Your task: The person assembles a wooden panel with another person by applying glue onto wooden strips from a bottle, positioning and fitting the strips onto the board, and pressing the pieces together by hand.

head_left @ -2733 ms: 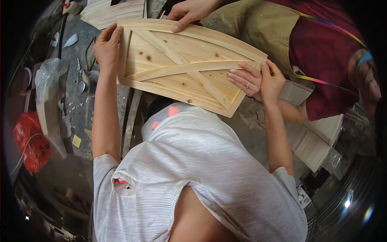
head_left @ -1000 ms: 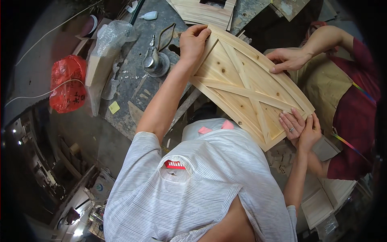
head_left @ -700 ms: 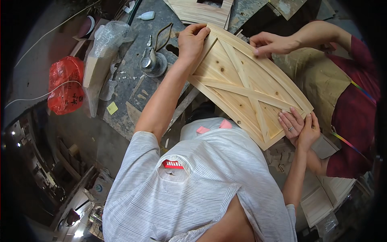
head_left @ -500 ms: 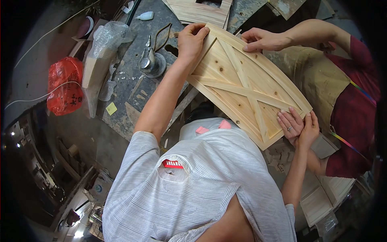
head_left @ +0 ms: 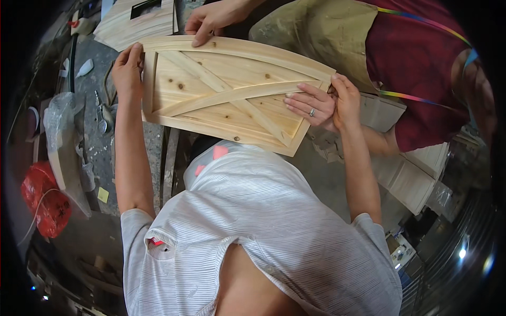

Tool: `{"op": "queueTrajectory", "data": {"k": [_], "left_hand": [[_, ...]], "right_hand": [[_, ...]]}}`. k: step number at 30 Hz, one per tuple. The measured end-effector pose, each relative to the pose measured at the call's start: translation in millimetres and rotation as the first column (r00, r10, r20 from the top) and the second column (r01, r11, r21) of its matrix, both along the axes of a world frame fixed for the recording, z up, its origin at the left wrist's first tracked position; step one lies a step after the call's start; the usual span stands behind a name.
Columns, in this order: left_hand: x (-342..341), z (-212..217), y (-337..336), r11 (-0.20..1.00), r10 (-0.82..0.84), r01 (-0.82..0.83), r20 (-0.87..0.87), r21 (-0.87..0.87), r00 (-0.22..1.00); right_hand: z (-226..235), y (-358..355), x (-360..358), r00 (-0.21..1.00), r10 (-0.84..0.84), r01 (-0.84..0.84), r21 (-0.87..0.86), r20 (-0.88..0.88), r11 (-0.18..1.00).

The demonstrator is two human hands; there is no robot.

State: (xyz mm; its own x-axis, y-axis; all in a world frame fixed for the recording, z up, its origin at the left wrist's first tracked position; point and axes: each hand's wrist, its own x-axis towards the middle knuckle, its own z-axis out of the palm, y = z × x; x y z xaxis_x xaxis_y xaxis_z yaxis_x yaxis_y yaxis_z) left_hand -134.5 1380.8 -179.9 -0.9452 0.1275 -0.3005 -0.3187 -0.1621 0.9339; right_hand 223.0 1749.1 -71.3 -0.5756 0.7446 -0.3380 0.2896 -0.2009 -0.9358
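A pale wooden door panel [head_left: 205,73] with an arched long edge and crossed braces is held up in front of me. My left hand [head_left: 129,68] pinches its upper left corner, thumb over the frame's edge. At the right end of the panel, my right hand [head_left: 346,102] is closed on the corner, its fingertips partly hidden. A co-worker's hand [head_left: 216,22] touches the arched far edge. The co-worker's other hand [head_left: 313,107], wearing a ring, rests over the panel's right end, right beside my right hand.
A stained workbench [head_left: 92,126] on the left bears a bubble-wrapped piece [head_left: 62,129], a white bottle [head_left: 85,67] and a metal tool [head_left: 105,118]. A red plastic bag [head_left: 45,197] sits beyond it. The co-worker in an apron [head_left: 327,39] stands opposite; wooden boxes [head_left: 408,181] lie at right.
The panel has swung from a steep slant to nearly level and sits further left in view. Both my hands still grip its ends; the view itself has turned too.
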Motion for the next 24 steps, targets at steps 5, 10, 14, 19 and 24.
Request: {"op": "queueTrajectory", "data": {"k": [5,10,14,19,24], "left_hand": [[-0.1,-2.2,-0.7,0.999,-0.003,0.0,0.053,0.045,0.999],[1.3,-3.6,-0.8,0.999,-0.002,-0.001,0.066,0.054,0.998],[1.6,-6.5,-3.4,0.999,0.001,-0.004,0.057,0.051,0.998],[-0.2,-9.1,-5.8,0.999,-0.017,0.015,0.049,0.047,0.999],[2.1,-6.0,-1.7,0.999,0.013,-0.015,0.041,0.051,0.999]], "right_hand": [[0.2,1.0,2.1,0.999,-0.029,0.027,-0.033,-0.041,0.999],[0.9,1.9,1.9,0.999,-0.035,0.034,-0.035,-0.039,0.999],[1.7,-0.5,3.3,0.997,-0.037,0.035,-0.033,-0.073,0.999],[1.1,-1.9,2.8,0.996,-0.047,0.047,-0.002,-0.077,0.999],[-0.8,-2.4,2.0,0.997,-0.041,0.041,0.006,-0.064,0.999]]}}
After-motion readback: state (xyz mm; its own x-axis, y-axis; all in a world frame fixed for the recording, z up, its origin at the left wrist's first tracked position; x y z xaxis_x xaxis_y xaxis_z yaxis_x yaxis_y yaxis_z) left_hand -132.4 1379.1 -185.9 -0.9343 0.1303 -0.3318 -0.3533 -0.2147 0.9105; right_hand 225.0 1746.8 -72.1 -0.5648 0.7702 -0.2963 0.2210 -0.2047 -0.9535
